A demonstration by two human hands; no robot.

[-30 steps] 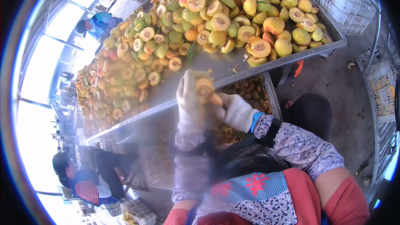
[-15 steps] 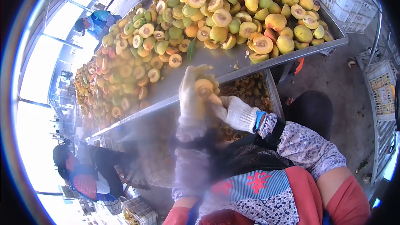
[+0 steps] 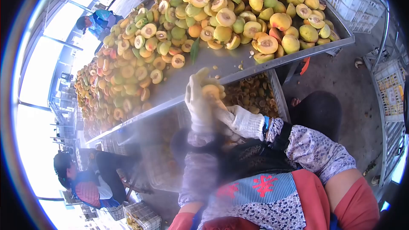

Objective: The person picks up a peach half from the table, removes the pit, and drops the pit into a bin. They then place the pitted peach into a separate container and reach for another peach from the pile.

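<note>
Just below the edge of the metal table (image 3: pixel 251 69), my two gloved hands meet. My left hand (image 3: pixel 197 98) is upright, its fingers wrapped round halved fruit (image 3: pixel 211 92) with an orange cut face showing. My right hand (image 3: pixel 243 120), in a white knitted glove with a blue band at the wrist, reaches in from the right and touches the lower side of the fruit; its fingertips are blurred and what they grip is too small to make out. Behind my hands a large pile of halved fruit (image 3: pixel 223 17) covers much of the table.
Below the table edge a crate (image 3: pixel 277 96) holds dark pieces. A person (image 3: pixel 87 183) sits at the lower left; another person (image 3: pixel 98 23) is at the upper left. White crates (image 3: pixel 353 6) stand at the upper right, a rack with a yellowish crate (image 3: pixel 390 91) at the right.
My right hand has shifted slightly down and its fingers sit lower at the fruit. My left hand still holds the fruit, slightly to the right of before.
</note>
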